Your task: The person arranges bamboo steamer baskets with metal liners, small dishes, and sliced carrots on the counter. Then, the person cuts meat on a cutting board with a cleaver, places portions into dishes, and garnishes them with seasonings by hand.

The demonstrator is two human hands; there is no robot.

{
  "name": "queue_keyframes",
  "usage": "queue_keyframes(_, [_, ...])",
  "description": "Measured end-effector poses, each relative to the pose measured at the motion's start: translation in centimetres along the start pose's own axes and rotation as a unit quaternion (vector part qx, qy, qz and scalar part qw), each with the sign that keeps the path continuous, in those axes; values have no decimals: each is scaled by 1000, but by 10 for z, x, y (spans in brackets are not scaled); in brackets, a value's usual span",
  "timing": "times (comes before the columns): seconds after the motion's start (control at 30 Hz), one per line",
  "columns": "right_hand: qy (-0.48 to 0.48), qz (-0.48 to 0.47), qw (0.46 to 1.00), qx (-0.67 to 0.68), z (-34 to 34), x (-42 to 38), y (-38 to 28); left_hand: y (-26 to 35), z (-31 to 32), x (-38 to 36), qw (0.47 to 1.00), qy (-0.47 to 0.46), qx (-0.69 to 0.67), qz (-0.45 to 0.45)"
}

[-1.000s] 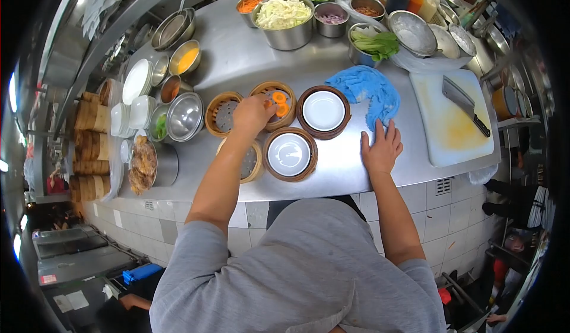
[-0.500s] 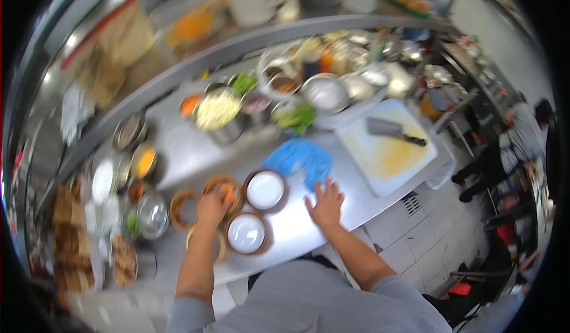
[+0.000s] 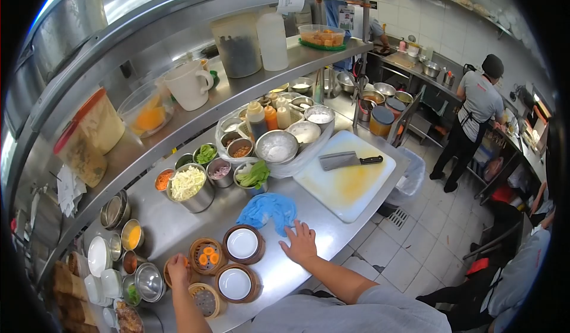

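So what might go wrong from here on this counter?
The left hand is right beside the steamer basket holding carrot slices, so a stray nudge might shift them. The cleaver lies loose on the cutting board, so a careless reach across could meet its blade. The right hand is at the edge of the blue cloth; I can't tell whether that is clean, so touching it could soil the hand.

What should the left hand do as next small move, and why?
Perhaps lay the orange piece in the left basket: the left hand is over it, the piece seems at its grip, and the neighbouring basket already holds three orange slices.
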State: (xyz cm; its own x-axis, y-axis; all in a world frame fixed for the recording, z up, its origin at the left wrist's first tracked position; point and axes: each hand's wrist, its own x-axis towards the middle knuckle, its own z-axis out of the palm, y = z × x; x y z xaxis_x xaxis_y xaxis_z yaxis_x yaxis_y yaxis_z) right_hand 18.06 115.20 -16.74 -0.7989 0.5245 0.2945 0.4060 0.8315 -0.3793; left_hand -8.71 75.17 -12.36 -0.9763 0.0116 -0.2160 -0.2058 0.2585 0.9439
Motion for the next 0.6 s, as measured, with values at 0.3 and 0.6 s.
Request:
queue_keyframes(0.3, [33,-10,999,-5,3,-1,-1,-16,-55,-10,914,85,379,116])
queue_keyframes(0.6, [39,-21,999,-17,12,0,2,21,-42,-46,932,115,312,144])
